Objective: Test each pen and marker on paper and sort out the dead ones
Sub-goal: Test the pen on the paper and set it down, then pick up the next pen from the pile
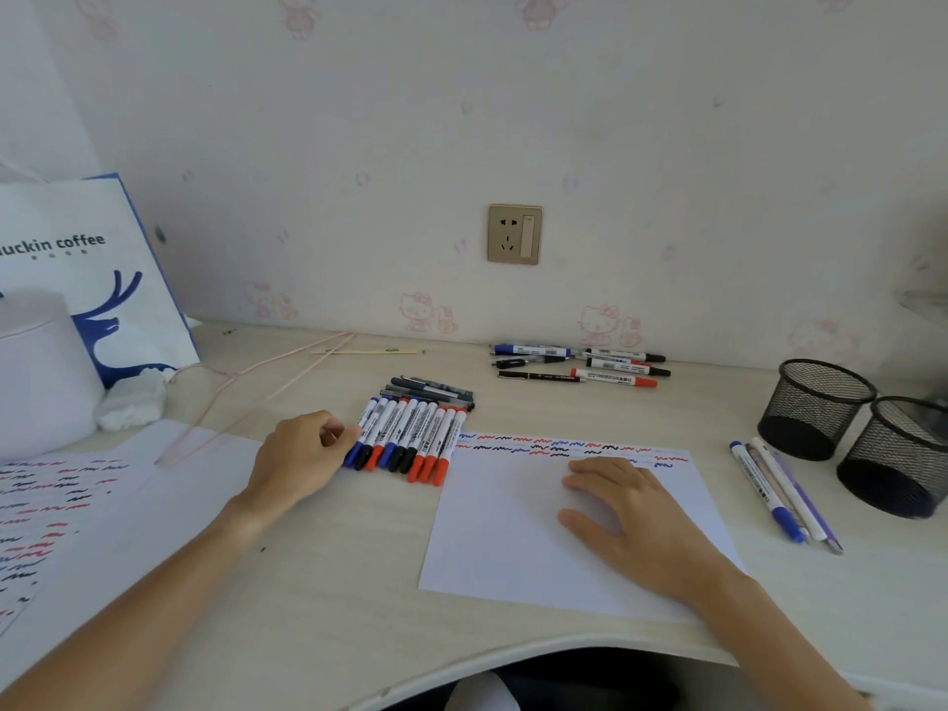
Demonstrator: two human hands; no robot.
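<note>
While the right hand [623, 510] lies flat, fingers straight, pinning the test paper [518, 546] to the counter [328, 546], the left hand [302, 456] curls loosely against the marker row [408, 438], just left of the paper. Probably picking the next one; it grips nothing clearly yet. Likely sorted: pens [579, 364] behind the paper, more pens [782, 492] to its right.

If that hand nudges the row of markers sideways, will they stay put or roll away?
The markers look round and lie side by side on a smooth desk, so they would probably roll. They seem light. The left hand touches the end one.
</note>
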